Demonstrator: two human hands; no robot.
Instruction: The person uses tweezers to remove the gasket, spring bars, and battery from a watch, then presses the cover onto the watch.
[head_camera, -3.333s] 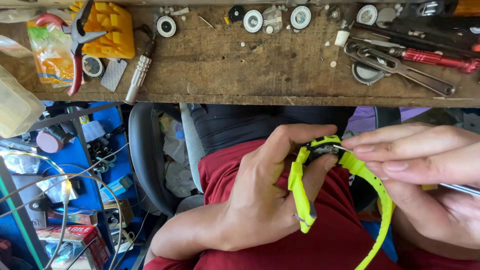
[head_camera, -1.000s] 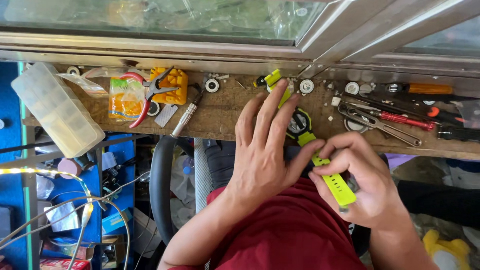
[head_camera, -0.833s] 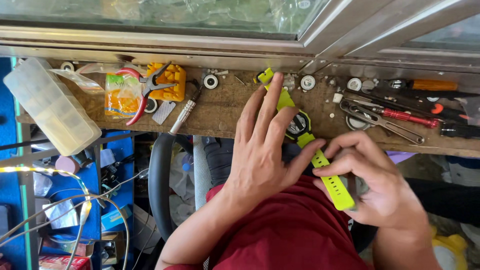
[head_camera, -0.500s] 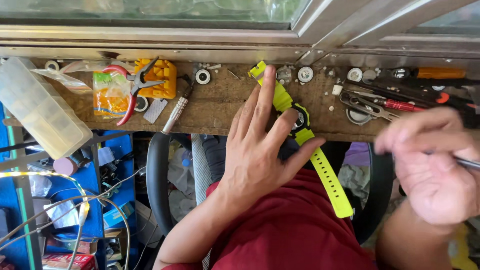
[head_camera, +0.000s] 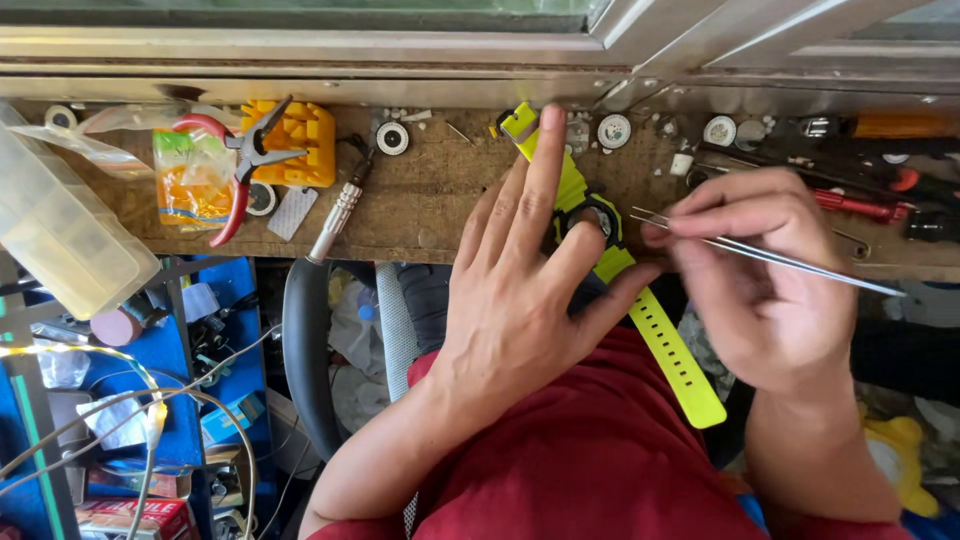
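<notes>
On the bench edge: left hand (head_camera: 520, 300) presses down the yellow-green watch (head_camera: 590, 225); right hand (head_camera: 765, 285) pinches tweezers (head_camera: 760, 253).
Head view: tweezer tips sit beside the watch case; a slip could scratch it or flick a part among the loose parts (head_camera: 612, 130).

**A small watch-repair bench**

This is a repair workshop. A worn wooden bench (head_camera: 420, 215) sits under a metal window frame (head_camera: 400, 45), strewn with red-handled pliers (head_camera: 235, 170), a yellow holder block (head_camera: 295, 140), round watch parts (head_camera: 613, 131) and screwdrivers (head_camera: 860, 205). Tweezers (head_camera: 760, 255) work at a yellow-strapped watch (head_camera: 600, 225). Wires and boxes clutter blue shelves (head_camera: 215, 370) below.
</notes>
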